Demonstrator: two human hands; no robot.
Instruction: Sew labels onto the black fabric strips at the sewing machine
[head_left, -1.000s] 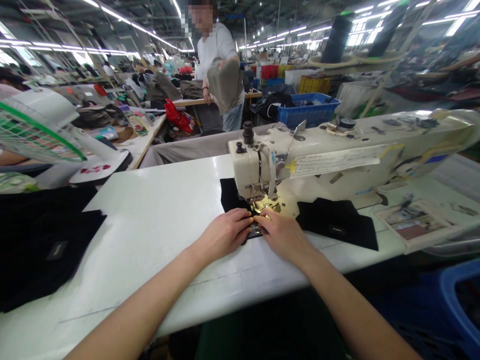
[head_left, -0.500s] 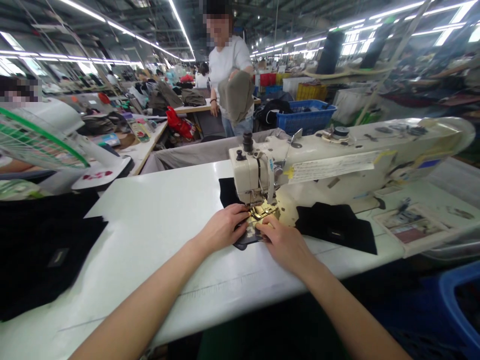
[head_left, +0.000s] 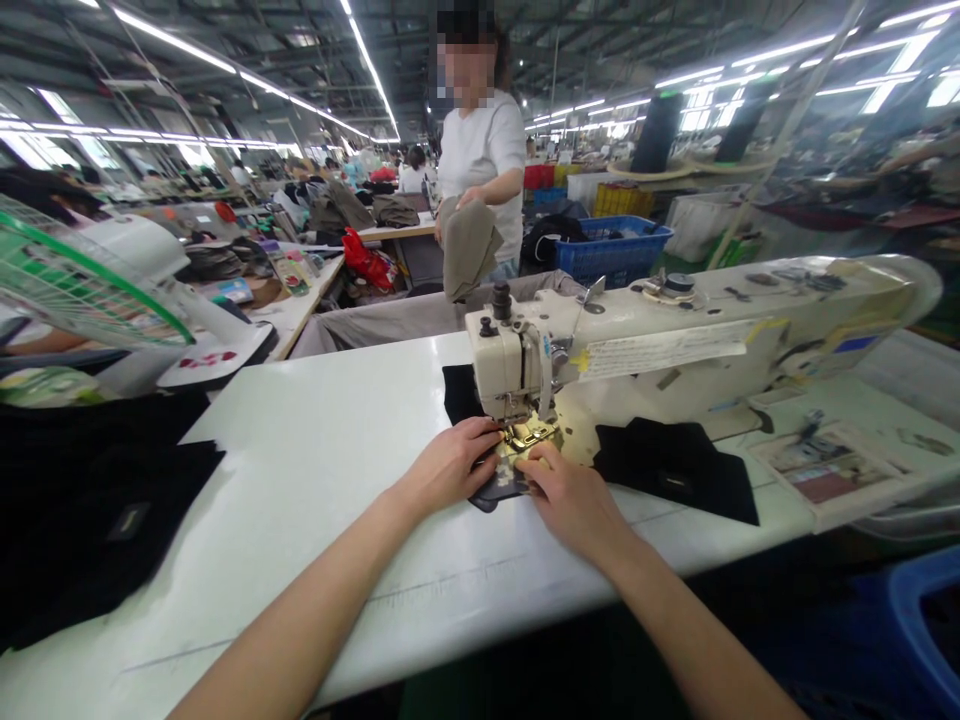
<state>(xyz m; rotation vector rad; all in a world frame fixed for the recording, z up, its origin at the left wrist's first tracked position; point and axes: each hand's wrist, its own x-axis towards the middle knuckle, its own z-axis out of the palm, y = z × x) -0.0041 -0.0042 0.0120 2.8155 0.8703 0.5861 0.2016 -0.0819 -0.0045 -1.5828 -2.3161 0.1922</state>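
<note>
Under the head of a cream sewing machine [head_left: 499, 375] lies a black fabric piece [head_left: 459, 392], its near part covered by my fingers. My left hand [head_left: 450, 468] is left of the needle, fingers closed at the fabric's edge. My right hand [head_left: 570, 498] rests on the near right side of the brass-coloured guide [head_left: 536, 437], its thumb and forefinger drawn together. Whatever is between those fingertips is too small to make out. To the right, another black fabric piece [head_left: 675, 470] with a small label lies on the white table [head_left: 337, 430].
Black fabric [head_left: 82, 520] with a label covers the table's left end. A fan [head_left: 90, 280] stands beyond it. At right are a small parts tray [head_left: 832, 500] and a blue basket [head_left: 911, 620]. Across the table, a person [head_left: 480, 150] holds grey-brown cloth [head_left: 469, 245].
Both hands stay at the needle area, with scarcely any movement. The view has shifted slightly, so things sit a little lower. The person opposite has lowered the grey-brown cloth.
</note>
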